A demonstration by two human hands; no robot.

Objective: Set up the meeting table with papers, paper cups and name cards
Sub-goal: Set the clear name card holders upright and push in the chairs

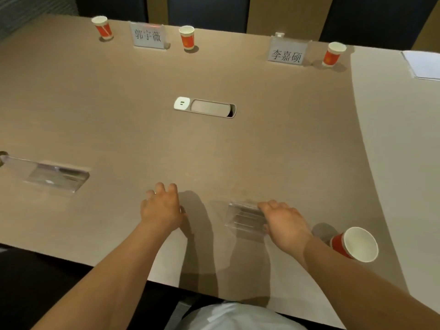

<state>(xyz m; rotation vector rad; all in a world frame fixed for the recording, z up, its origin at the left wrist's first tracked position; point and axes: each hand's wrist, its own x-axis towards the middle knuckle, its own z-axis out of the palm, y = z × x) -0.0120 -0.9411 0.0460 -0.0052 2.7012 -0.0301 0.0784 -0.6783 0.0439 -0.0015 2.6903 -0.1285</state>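
Name-card holder [245,220], the clear acrylic one at your near edge of the meeting table [214,151], sits under your right hand [284,222]. The fingers drape over its right end; you cannot tell from here whether they are actually pinching it or only resting on it. Your left hand [162,208] lies spread and empty on the tabletop, well apart from the holder.

Risks first. The acrylic looks slick and light, so a push from one end could spin it rather than slide it straight. Your right forearm passes just beside the near paper cup [357,244], which stands close to the table edge; a careless pull back could tip it onto the floor.

As for heading, the holder's long axis runs roughly left to right, parallel to your table edge, much like the second clear holder [57,176] off to your left. Its slanted face seems to look away from you, though the glare makes that uncertain, and no printed card is readable in it. Across the table, two lettered name cards [147,35] [287,54] face you, with red paper cups [187,38] beside them.
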